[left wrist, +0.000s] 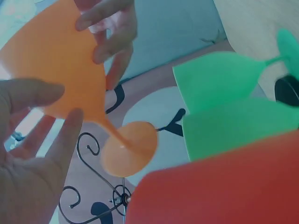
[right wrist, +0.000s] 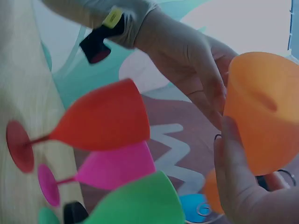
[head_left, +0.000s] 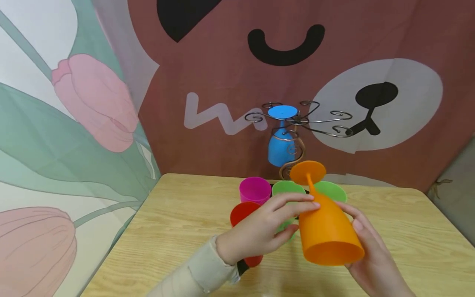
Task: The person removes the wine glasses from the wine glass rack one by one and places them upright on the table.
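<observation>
An orange plastic goblet (head_left: 326,222) is held in the air, bowl downward and tilted, its foot up and its open mouth toward me. My right hand (head_left: 375,247) grips the bowl from the right, with the thumb along its side. From the left, my left hand (head_left: 265,225) has its index and middle fingertips on the bowl just below the stem. In the left wrist view the left thumb (left wrist: 39,93) overlaps the orange bowl. Behind stands a metal scroll rack (head_left: 298,120), where a blue goblet (head_left: 282,150) hangs upside down by its foot.
On the wooden table (head_left: 178,214) stand upright a red goblet (right wrist: 105,116), a magenta goblet (right wrist: 119,165) and green goblets (left wrist: 219,79), close beyond the hands. The left forearm passes over the red one. A patterned cloth (head_left: 208,66) hangs behind the table.
</observation>
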{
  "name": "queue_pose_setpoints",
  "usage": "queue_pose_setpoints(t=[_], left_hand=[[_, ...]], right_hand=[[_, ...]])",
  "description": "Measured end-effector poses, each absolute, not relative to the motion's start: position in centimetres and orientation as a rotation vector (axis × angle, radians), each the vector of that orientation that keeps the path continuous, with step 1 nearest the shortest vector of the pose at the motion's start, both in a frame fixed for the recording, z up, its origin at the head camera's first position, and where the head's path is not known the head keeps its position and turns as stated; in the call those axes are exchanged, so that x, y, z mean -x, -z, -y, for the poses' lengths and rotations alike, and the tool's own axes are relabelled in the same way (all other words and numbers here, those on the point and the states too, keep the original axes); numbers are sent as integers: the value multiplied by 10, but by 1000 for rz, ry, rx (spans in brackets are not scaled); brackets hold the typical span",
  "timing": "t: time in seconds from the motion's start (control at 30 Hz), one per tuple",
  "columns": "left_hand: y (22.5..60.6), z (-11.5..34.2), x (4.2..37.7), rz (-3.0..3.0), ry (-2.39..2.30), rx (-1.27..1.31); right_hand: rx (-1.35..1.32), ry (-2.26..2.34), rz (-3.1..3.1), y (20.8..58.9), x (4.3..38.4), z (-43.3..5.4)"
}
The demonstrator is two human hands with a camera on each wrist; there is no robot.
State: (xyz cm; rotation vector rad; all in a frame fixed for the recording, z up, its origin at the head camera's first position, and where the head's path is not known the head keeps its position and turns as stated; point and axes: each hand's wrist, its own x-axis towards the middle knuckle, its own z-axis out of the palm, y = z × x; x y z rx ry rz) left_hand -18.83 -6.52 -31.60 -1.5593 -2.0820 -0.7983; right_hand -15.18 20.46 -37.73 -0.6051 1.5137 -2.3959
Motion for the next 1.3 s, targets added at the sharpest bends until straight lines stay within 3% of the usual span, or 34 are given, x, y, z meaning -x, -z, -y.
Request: queue_pose_setpoints(t=[0.37, 0.73, 1.3], left_hand=[[315, 61, 182, 2043, 942, 1724], [331, 55, 168, 2151, 1047, 1687], [346, 53, 168, 2143, 1224, 1625]], right_hand=[[628, 2266, -1581, 368, 142, -214], [503, 2214, -2057, 366, 139, -206], [502, 2187, -2107, 370, 144, -208]])
